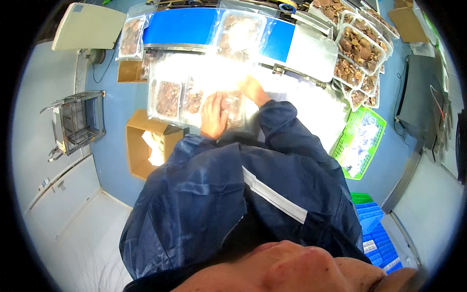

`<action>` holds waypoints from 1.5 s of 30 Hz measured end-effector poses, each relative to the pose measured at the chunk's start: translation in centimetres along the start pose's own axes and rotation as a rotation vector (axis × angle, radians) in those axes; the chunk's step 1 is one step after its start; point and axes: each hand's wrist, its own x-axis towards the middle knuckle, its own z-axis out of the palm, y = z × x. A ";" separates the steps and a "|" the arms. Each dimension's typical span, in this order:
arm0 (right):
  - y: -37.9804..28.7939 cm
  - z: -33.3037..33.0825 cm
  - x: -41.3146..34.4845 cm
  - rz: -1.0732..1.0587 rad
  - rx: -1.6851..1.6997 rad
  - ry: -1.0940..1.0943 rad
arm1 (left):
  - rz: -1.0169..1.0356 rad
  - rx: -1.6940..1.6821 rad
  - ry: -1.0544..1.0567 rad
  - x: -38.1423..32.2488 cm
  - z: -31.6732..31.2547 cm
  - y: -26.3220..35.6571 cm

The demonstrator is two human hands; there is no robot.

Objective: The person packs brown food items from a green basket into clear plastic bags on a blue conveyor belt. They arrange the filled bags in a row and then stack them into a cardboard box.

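Observation:
My left hand [214,115] lies flat, fingers forward, against the left part of a bagged tray of brown mushrooms [234,106] in front of my body. Whether its fingers grip the plastic I cannot tell. Just beyond that tray, my right hand [252,89] reaches in from the right; glare washes out its fingertips. To the left on the white table stand another bagged mushroom tray [168,98] and a partly covered mushroom tray [193,96]. Ahead, a large bagged tray [240,33] sits on the blue conveyor belt [182,27], its middle whitened by glare.
Stacked open trays of mushrooms [361,47] rise at the right. A green basket [359,142] of plastic packaging stands below them. At left are an open cardboard box [140,146], a metal stand [82,116] and a bagged tray [132,36] at the belt's end.

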 end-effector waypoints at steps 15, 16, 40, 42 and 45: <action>-4.4 -10.2 -12.3 0.271 0.742 0.234 | -0.454 -1.131 -0.154 5.1 -3.3 6.9; -4.6 -11.0 -12.1 0.275 0.846 0.277 | -0.398 -1.028 -0.130 6.4 -2.7 6.7; -6.8 -26.9 1.9 0.148 0.625 0.805 | -0.643 -1.452 -0.265 31.2 4.5 14.2; -7.0 -26.6 2.1 0.138 0.624 0.763 | -0.643 -1.449 -0.252 31.2 4.1 13.9; -7.6 -26.0 2.7 0.155 0.593 0.743 | -0.619 -1.470 -0.247 31.3 3.6 12.5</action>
